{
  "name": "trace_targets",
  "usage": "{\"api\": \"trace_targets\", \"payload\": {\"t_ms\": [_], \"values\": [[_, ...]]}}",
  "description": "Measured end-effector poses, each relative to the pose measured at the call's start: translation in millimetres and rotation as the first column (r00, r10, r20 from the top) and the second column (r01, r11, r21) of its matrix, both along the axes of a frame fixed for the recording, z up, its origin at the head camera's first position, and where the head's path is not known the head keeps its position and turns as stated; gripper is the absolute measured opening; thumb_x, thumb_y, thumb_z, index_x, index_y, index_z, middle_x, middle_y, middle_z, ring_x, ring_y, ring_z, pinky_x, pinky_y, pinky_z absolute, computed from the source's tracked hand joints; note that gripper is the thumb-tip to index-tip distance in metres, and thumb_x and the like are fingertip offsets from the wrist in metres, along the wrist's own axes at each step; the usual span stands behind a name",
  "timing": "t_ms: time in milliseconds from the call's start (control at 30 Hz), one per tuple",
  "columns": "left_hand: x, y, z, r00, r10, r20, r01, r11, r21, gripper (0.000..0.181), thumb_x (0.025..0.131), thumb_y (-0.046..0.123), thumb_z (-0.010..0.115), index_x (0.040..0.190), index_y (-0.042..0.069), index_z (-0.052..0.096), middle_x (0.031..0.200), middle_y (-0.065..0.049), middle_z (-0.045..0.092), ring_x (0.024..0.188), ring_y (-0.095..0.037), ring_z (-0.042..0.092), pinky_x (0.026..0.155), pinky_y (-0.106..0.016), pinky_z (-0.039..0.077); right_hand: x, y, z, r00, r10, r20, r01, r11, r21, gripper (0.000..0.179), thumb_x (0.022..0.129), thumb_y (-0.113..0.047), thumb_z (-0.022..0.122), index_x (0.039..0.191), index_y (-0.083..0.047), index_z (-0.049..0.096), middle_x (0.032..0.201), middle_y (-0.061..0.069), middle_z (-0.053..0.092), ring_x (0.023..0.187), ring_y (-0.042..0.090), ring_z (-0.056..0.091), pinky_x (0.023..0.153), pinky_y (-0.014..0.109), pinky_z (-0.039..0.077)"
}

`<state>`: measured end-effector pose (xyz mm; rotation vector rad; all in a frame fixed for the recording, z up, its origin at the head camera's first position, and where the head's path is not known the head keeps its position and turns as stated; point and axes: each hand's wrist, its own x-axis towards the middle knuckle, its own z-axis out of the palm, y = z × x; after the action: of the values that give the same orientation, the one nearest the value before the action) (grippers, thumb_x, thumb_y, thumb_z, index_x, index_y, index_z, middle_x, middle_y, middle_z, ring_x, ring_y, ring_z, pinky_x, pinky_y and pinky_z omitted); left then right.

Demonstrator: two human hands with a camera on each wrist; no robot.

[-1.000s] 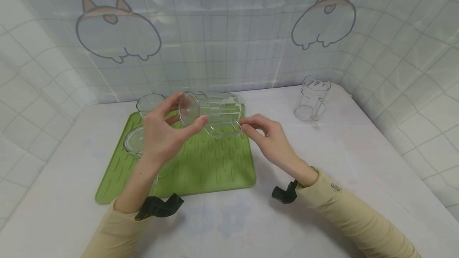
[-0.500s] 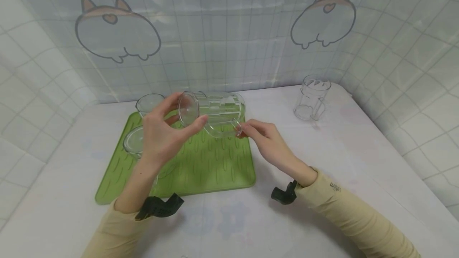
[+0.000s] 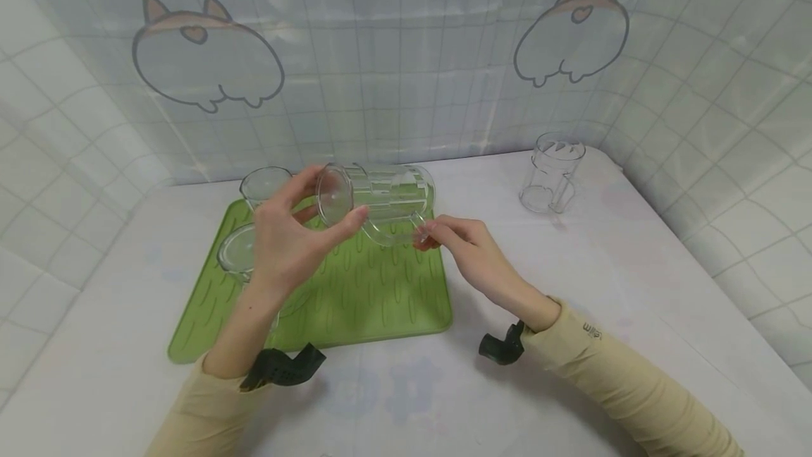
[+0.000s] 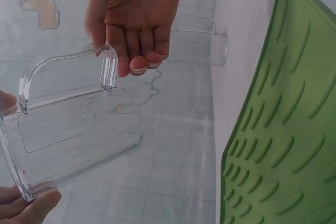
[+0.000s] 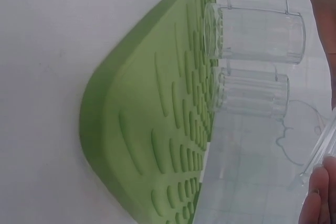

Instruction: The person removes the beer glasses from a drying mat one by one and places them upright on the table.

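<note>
A clear glass mug (image 3: 396, 189) lies on its side in the air above the green ribbed mat (image 3: 374, 309). My left hand (image 3: 285, 242) grips its left end, thumb in front and fingers behind. From the right, my right hand (image 3: 472, 249) pinches the lower right bend of the mug's handle between thumb and fingers. The left wrist view shows the same mug (image 4: 79, 129) with the right hand (image 4: 139, 19) at its handle. Behind my left hand two more glass mugs stand upright on the mat, a nearer one (image 3: 237, 254) partly hidden and a farther one (image 3: 263, 180).
Another glass mug (image 3: 549, 178) stands upright on the white tabletop (image 3: 603, 252) at the back right. A tiled-pattern backdrop (image 3: 406, 90) rises behind the table. In the right wrist view, both standing mugs (image 5: 257, 32) show at the mat's far side.
My right hand has shifted slightly down on the handle, and its fingers now show behind the glass. The mug and my left hand stay nearly in place.
</note>
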<state>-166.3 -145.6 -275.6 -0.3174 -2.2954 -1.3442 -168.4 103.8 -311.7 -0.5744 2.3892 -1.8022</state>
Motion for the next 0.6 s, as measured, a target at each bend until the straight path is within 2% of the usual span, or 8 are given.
{"api": "trace_targets", "payload": {"t_ms": [133,400,600], "values": [[-0.1,0.1,-1.5,1.0,-0.011,0.011,0.011,1.0,-0.003,0.062,0.077,0.024,0.087,0.132,0.007,0.063,0.114,-0.007,0.069,0.111,-0.017,0.064,0.092,-0.026,0.059,0.6,1.3,0.4,1.0,-0.015,0.012,0.015,1.0,-0.013,0.033,0.107,-0.023,0.047,0.109,-0.003,0.073,0.1,0.011,0.074,0.097,0.02,0.067,0.1,0.041,0.052],[-0.7,1.4,-3.0,0.999,-0.046,-0.006,0.046,0.999,-0.005,0.063,0.073,0.022,0.09,0.128,0.003,0.064,0.11,-0.008,0.07,0.106,-0.015,0.065,0.093,-0.017,0.056,-0.6,5.2,3.2,0.998,-0.045,0.037,0.047,0.998,-0.047,0.032,0.105,-0.021,0.049,0.109,0.0,0.073,0.1,0.011,0.074,0.096,0.021,0.067,0.1,0.039,0.05],[-1.6,2.0,-4.2,0.998,-0.06,-0.021,0.06,0.998,-0.013,0.056,0.073,0.021,0.09,0.121,0.004,0.067,0.105,-0.006,0.069,0.1,-0.01,0.063,0.09,-0.016,0.056,-2.2,7.3,5.0,0.996,-0.058,0.068,0.063,0.995,-0.074,0.033,0.104,-0.022,0.051,0.109,0.002,0.072,0.099,0.011,0.074,0.096,0.023,0.067,0.102,0.04,0.049]]}}
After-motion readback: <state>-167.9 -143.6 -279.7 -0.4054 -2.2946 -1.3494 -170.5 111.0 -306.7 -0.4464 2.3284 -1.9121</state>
